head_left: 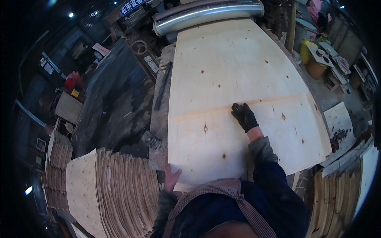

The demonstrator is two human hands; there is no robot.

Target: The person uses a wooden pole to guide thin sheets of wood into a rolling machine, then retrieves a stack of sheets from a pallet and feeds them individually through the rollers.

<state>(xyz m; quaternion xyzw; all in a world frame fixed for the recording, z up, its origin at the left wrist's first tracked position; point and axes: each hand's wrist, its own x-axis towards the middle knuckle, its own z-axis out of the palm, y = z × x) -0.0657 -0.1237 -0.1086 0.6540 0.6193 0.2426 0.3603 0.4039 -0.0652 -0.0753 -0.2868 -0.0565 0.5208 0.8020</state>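
Note:
A large pale wood veneer sheet (pixel 238 79) with dark knots lies in front of me. A faint brownish band crosses it. My right hand (pixel 244 117), in a black glove, rests palm down near the middle of the sheet with its fingers stretched out. At the sheet's near left corner is my bare left hand (pixel 171 178), thumb and a finger spread along the edge; its other fingers are hidden. Beyond the sheet's far end stands a shiny metal roller (pixel 210 18). Layered edges show at the right side, so more than one sheet may lie there.
Upright veneer stacks (pixel 123 190) stand at my near left, with more wood sheets (pixel 337 198) at near right. A dark, stained flat surface (pixel 115 99) stretches out on the left. A yellow bag (pixel 305 51) and a lidded bucket (pixel 305 29) sit at far right.

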